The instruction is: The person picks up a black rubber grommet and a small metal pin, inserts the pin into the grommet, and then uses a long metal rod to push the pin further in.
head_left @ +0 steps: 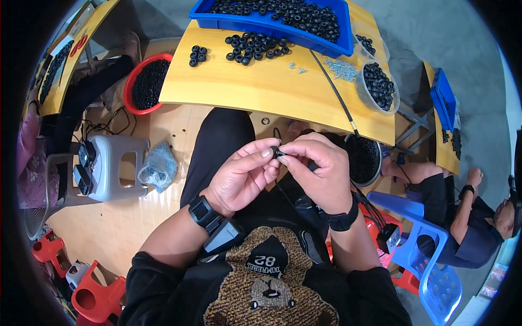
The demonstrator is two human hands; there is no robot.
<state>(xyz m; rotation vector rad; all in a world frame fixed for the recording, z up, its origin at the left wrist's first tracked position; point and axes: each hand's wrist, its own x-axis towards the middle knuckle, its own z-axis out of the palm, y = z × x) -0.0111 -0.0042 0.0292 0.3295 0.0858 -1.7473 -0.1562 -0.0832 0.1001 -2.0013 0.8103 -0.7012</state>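
Note:
My left hand [244,174] and my right hand [321,168] meet over my lap, fingertips pinched together on a small black ring part [279,154]. A thin black cable [334,89] runs from the yellow table [244,87] down toward my right hand, which also closes around a dark tool handle. Loose black rings [255,46] lie on the table in front of me. A blue tray [274,24] full of the same rings stands at the table's far edge.
A clear tub of black rings [379,86] and small screws [341,69] sit at the table's right. A red basin [147,84] of rings is on the floor left, near a grey stool [117,165]. Another person [462,217] sits at right by a blue chair [429,255].

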